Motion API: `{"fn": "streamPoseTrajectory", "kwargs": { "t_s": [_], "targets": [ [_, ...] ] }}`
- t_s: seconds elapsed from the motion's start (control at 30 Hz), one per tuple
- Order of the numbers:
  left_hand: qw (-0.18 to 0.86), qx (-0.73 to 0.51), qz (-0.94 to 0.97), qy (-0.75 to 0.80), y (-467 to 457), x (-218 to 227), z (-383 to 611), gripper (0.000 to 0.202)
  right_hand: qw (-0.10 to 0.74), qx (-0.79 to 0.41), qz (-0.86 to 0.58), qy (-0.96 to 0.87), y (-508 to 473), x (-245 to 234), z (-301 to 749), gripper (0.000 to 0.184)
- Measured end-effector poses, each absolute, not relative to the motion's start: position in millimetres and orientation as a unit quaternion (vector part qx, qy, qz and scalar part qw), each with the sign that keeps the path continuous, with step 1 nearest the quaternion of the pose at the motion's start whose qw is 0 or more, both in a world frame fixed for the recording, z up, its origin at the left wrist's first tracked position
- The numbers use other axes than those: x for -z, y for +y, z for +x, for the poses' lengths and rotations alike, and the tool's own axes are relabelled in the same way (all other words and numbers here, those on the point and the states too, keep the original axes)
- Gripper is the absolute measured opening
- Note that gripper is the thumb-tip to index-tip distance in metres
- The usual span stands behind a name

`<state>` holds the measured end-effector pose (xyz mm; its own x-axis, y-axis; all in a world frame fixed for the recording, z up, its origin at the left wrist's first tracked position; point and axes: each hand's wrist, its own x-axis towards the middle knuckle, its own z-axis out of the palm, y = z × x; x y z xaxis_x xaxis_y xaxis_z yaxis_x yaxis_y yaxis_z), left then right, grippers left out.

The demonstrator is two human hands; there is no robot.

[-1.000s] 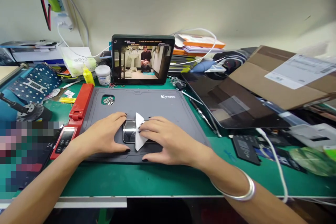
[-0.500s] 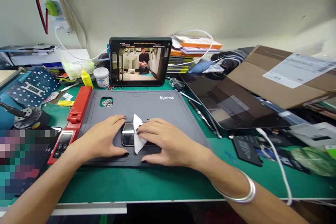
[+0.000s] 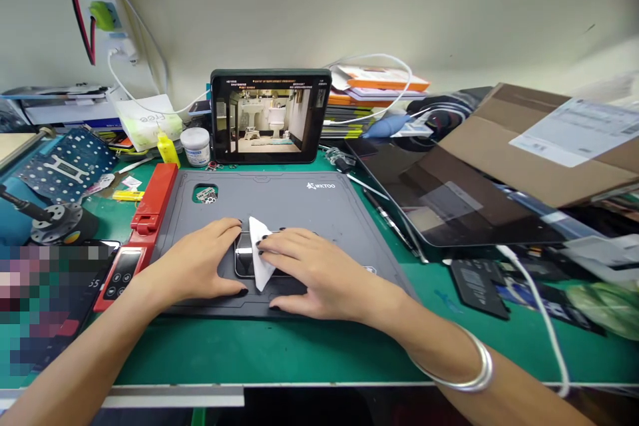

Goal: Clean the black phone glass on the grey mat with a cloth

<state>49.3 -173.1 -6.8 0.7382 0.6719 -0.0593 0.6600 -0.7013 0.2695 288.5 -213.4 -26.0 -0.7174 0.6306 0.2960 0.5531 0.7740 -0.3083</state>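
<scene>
Wipe (image 3: 260, 266) slightly farther along phone (image 3: 243, 256) toward left hand (image 3: 200, 263). Right hand (image 3: 319, 273) holds wipe against phone; left hand wide around nearer end, contact unclear. Phone flat between hands. Wiping apparently under way; amount left untellable beneath right hand.

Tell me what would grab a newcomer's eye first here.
Front and centre, the right hand has its fingers on a white wipe over a glossy, phone-like device on the gray WKTOO mat, with the left hand spread by the device's left end. Just behind the mat stands a lit tablet showing a bathroom scene. A bright red tool lies along the mat's left side.
</scene>
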Motion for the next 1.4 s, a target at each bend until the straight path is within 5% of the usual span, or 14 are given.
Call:
{"fn": "streamPoseTrajectory", "kwargs": {
  "t_s": [0.4,0.7,1.4],
  "targets": [
    [0.131,-0.009,0.921,0.366,-172.8,5.1,50.4,0.073,0.199,-0.109,-0.306,-0.925,-215.7,22.3,288.5,0.042],
    [0.12,0.0,0.923,0.366,-172.8,5.5,50.8,0.075,0.144,-0.048,-0.407,-0.901,-212.9,11.1,307.2,0.022],
    [0.12,0.003,0.919,0.375,-172.1,7.5,49.8,0.076,0.177,-0.11,-0.354,-0.912,-213.3,15.2,300.5,0.034]
  ]
}}
